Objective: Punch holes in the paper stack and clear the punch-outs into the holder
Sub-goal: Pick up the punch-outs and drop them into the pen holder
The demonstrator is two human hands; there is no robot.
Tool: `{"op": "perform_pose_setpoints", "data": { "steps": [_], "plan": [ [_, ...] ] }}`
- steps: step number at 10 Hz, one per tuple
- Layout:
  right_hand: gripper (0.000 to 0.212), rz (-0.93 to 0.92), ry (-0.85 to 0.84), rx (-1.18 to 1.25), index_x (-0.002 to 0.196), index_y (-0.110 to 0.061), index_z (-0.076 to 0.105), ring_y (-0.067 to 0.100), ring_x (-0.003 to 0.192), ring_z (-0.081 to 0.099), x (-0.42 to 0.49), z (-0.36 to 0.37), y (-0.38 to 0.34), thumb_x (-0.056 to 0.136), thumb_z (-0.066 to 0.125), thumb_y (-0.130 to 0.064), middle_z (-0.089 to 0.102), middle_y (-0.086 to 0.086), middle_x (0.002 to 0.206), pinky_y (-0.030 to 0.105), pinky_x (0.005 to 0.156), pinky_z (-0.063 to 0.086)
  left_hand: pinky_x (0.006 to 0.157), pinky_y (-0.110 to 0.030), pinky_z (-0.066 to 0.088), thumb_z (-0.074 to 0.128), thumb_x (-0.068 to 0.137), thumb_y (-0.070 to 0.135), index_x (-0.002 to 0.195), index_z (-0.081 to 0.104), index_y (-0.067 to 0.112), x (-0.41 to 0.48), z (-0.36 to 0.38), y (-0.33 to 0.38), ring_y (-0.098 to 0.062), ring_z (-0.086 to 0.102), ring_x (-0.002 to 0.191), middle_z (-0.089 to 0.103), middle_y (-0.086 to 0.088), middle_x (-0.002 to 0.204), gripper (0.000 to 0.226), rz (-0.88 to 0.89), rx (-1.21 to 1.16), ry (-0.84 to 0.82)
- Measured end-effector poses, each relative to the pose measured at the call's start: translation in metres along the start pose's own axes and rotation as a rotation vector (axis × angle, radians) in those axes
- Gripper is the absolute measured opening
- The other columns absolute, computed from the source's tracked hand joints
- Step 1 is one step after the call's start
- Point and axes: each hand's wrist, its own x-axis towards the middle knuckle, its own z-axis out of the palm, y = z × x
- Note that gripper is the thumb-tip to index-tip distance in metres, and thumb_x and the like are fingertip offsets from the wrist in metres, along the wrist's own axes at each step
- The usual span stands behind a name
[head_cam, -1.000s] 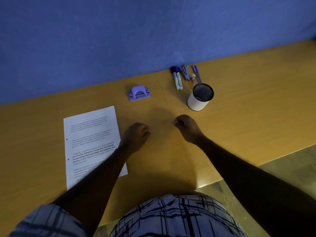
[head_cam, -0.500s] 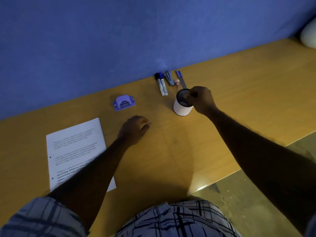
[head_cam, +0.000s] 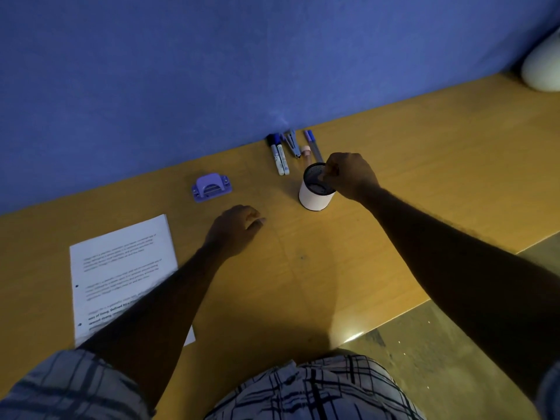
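From the head view, the right hand [head_cam: 348, 174] is clenched, fingertips bunched over the mouth of the white holder [head_cam: 313, 199]; anything pinched is too small to see. The left hand [head_cam: 234, 230] rests relaxed on the surface [head_cam: 439, 165], beside the paper stack [head_cam: 121, 268]. The purple punch [head_cam: 212, 187] sits near the wall.

Dim, bluish light; one small glare spot on the table [head_cam: 351, 337]

Right hand [head_cam: 348, 175] is extended toward the far edge of the table [head_cam: 439, 165], fingers bunched in a downward pinch. Left hand [head_cam: 235, 227] rests mid-table, fingers loosely curled.
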Motion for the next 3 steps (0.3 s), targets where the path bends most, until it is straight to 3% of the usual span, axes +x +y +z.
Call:
{"op": "perform_pose_setpoints", "data": {
  "steps": [1,2,3],
  "plan": [
    [0.027,-0.066,-0.035,-0.136,0.111,-0.011,0.068,0.024,0.098,0.062,-0.0035,-0.004,-0.0029,0.091,0.062,-0.028,0.068,0.01,0.11,0.036,0.075,0.056,0.083,-0.034,0.053,0.053,0.093,0.042,0.114,0.061,0.017,-0.0047,-0.0039,0.0008,-0.011,0.059,0.096,0.063,0.001,0.111,0.034,-0.016,-0.006,0.019],
    [0.028,-0.081,-0.049,-0.216,0.112,-0.01,0.069,0.024,0.097,0.062,-0.0054,-0.0046,-0.0037,0.09,0.064,-0.027,0.068,0.01,0.11,0.033,0.072,0.053,0.081,-0.032,0.052,0.054,0.093,0.042,0.114,0.061,0.016,-0.0092,-0.0061,-0.0019,-0.01,0.058,0.095,0.063,0.001,0.11,0.034,-0.006,-0.01,0.036],
    [0.031,-0.037,-0.039,-0.146,0.112,-0.009,0.065,0.024,0.097,0.061,-0.0081,-0.0064,-0.0081,0.086,0.069,-0.025,0.067,0.01,0.109,0.033,0.072,0.052,0.079,-0.029,0.048,0.054,0.093,0.042,0.113,0.061,0.016,-0.0138,-0.0095,-0.0058,-0.008,0.056,0.093,0.064,0.0,0.108,0.034,0.008,-0.009,0.056]
  ]
}}
